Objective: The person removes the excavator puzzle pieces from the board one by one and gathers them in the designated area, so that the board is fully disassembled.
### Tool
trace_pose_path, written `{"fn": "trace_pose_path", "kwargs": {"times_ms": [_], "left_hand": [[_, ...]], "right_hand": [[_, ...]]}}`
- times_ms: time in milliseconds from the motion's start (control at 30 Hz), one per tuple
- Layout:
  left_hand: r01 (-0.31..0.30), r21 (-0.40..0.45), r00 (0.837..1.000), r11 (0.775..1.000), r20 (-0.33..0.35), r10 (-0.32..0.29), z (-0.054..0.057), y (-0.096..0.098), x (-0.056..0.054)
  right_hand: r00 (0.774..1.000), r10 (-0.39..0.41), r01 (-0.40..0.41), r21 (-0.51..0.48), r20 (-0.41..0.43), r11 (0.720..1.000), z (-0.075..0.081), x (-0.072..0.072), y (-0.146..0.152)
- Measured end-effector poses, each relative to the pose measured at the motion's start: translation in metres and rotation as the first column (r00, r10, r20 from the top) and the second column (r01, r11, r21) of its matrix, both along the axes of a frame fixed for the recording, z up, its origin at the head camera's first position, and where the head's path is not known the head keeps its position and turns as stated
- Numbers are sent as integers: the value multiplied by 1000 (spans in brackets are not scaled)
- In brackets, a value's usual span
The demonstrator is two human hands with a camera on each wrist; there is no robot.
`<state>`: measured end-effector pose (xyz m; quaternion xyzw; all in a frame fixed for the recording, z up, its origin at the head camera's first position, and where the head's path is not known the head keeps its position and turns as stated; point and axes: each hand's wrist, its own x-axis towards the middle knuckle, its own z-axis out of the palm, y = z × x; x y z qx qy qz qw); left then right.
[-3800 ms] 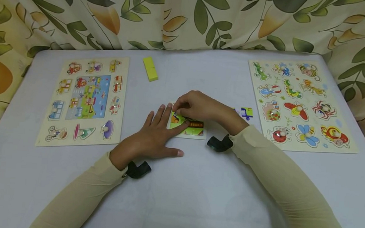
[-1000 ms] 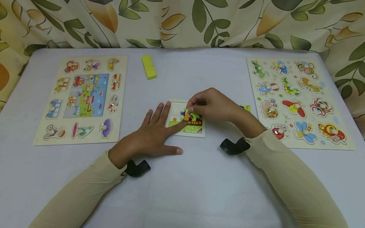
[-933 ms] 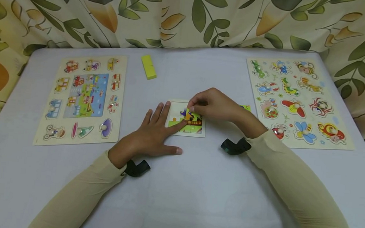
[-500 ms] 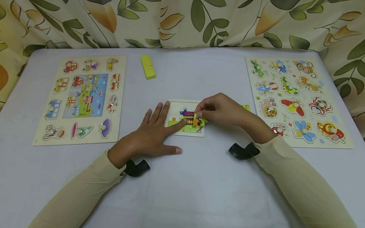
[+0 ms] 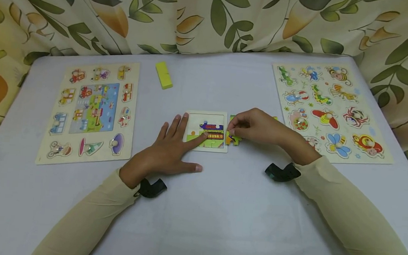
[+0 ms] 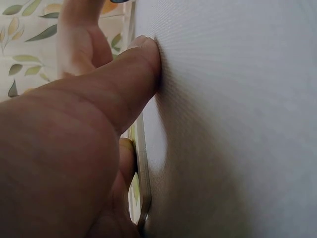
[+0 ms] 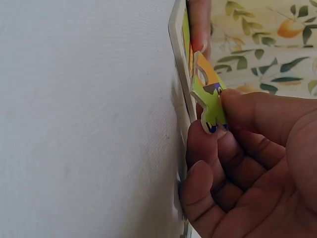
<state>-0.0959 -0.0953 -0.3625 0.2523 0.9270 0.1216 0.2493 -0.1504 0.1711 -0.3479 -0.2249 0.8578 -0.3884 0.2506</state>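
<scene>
A small white puzzle tray (image 5: 196, 120) lies mid-table, with joined jigsaw pieces (image 5: 215, 136) in green, orange and purple along its lower and middle part. The upper part and left side show bare board. My left hand (image 5: 166, 154) lies spread at the tray's left, index finger across the pieces and thumb on the cloth. Just off the tray's right edge, my right hand (image 5: 261, 126) pinches a jigsaw puzzle piece (image 7: 210, 101) between thumb and fingers. Green, orange and dark blue show on it. Loose pieces (image 5: 275, 118) peek out behind the right hand, mostly hidden.
A wooden vehicle peg puzzle (image 5: 94, 149) lies on the left and an insect peg puzzle (image 5: 291, 104) on the right, close to my right forearm. A yellow block (image 5: 164, 75) sits toward the back. Leaf-patterned curtain (image 5: 211, 21) hangs behind the table.
My right hand has drawn the pinched jigsaw piece rightward, from over the tray to beside its right edge, uncovering the purple pieces. My left hand has stayed in place.
</scene>
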Motion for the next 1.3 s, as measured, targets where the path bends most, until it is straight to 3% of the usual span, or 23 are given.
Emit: {"fn": "trace_pose_path", "kwargs": {"times_ms": [467,900,1300], "left_hand": [[0,0,1000,1000,-5,0,-2,1,0],[8,-9,1000,1000,-14,-8,-3,0,0],[14,4,999,1000,-29,-14,-3,-1,0]], "right_hand": [[994,18,-12,64,-106,998,0,5,6],[972,-34,52,72,-234,996,0,9,4],[969,-46,63,65,-244,996,4,10,5]]}}
